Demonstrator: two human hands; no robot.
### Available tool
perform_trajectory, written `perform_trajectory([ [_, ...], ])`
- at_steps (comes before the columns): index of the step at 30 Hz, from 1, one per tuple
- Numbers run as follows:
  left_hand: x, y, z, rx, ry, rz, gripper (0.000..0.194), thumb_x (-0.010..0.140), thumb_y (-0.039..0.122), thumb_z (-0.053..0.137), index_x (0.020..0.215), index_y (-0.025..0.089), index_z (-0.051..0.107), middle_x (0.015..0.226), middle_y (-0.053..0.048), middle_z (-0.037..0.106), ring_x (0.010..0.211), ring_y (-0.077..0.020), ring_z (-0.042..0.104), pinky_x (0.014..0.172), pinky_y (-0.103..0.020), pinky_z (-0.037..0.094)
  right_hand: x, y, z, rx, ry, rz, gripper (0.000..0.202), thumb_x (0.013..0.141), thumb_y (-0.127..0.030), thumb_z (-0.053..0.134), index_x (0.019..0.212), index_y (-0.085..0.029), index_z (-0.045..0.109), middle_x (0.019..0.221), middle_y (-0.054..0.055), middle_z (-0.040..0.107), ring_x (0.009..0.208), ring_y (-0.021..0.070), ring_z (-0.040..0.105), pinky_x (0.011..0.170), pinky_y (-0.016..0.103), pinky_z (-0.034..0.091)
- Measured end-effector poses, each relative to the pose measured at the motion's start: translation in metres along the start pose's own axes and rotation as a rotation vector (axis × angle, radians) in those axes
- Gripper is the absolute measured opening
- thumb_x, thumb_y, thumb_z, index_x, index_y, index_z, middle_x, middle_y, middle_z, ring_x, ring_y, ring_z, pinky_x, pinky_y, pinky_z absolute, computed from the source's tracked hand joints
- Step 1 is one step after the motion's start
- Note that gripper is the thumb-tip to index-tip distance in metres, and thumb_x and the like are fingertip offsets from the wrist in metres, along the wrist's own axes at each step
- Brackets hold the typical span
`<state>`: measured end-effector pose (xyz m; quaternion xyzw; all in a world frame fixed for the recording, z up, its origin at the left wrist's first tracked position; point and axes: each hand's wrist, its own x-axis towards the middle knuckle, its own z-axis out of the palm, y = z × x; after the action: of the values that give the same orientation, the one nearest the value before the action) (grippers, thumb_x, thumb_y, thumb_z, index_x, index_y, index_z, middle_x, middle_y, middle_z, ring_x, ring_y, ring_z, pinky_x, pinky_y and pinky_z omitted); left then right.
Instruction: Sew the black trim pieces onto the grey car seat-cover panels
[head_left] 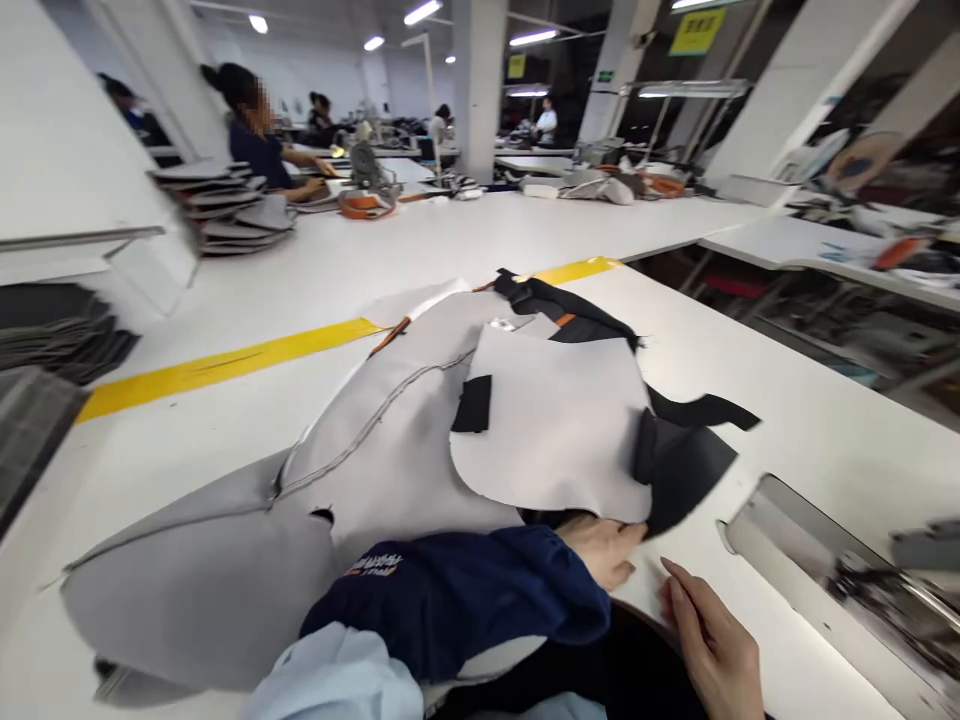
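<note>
"How does the left hand [604, 550] stand?"

"Its fingers are bent and bunched at the near edge of the pale grey flap [547, 430], touching it. Whether they pinch the edge, I can't tell; the fingertips are partly hidden."

"And the right hand [712, 635]?"

"Released: half open, fingers loosely bent, thumb close by the forefinger, just beside the left hand and apart from the flap."

"Where is the flap, then?"

"On top of the larger grey piece [405, 430], which lies spread over the white table [727, 350]. A black patch [474, 403] sits at the flap's left edge; a black panel [690, 470] and a curling black strap [705, 410] stick out to the right."

"Farther out?"

"Sewing machine parts [847, 590] at the right, yellow tape [292, 352] across the table behind the grey piece, then a stack of grey pieces [240, 215] beside a co-worker in navy [251, 155]."
</note>
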<state>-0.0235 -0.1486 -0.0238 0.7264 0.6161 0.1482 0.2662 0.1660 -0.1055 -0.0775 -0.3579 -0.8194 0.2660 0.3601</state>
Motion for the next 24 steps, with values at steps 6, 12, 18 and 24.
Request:
perform_trajectory([
  [6, -0.002, 0.001, -0.007, 0.001, 0.004, -0.044, 0.056, 0.085, 0.029, 0.049, 0.138, 0.016, 0.036, 0.125, -0.014, 0.057, 0.106, -0.0294, 0.060, 0.089, -0.040, 0.050, 0.001, -0.008, -0.017, 0.229, -0.032, 0.257, 0.053, 0.086, -0.061, 0.048, 0.096, -0.012, 0.066, 0.071, 0.006, 0.061, 0.058, 0.0154, 0.060, 0.055, 0.025, 0.056],
  [12, -0.002, 0.000, 0.002, -0.084, 0.339, 0.140, 0.043, 0.087, 0.021, 0.043, 0.129, 0.013, 0.047, 0.129, -0.012, 0.056, 0.117, -0.0202, 0.054, 0.103, -0.031, 0.044, 0.000, -0.013, -0.013, 0.065, -0.049, -0.068, 0.031, 0.095, -0.038, 0.043, 0.102, -0.015, 0.064, 0.075, 0.005, 0.060, 0.064, 0.0139, 0.061, 0.061, 0.022, 0.054],
  [18, -0.012, 0.009, -0.029, 0.393, 0.728, 0.369, 0.043, 0.087, 0.013, 0.038, 0.127, 0.016, 0.050, 0.141, -0.010, 0.044, 0.135, -0.0224, 0.032, 0.113, -0.043, 0.029, 0.008, -0.038, -0.012, -0.218, -0.084, -0.516, 0.039, 0.086, -0.006, 0.035, 0.117, -0.017, 0.056, 0.112, 0.013, 0.056, 0.101, 0.0205, 0.058, 0.081, 0.031, 0.053],
  [24, -0.009, -0.006, -0.070, 0.584, 0.496, -0.246, 0.056, 0.085, 0.020, 0.049, 0.140, 0.025, 0.037, 0.129, -0.014, 0.051, 0.109, -0.0271, 0.054, 0.093, -0.044, 0.042, 0.034, -0.076, 0.007, -0.429, -0.365, -0.827, 0.058, 0.070, -0.011, 0.053, 0.128, -0.008, 0.048, 0.129, 0.019, 0.047, 0.128, 0.0352, 0.032, 0.107, 0.056, 0.022],
])
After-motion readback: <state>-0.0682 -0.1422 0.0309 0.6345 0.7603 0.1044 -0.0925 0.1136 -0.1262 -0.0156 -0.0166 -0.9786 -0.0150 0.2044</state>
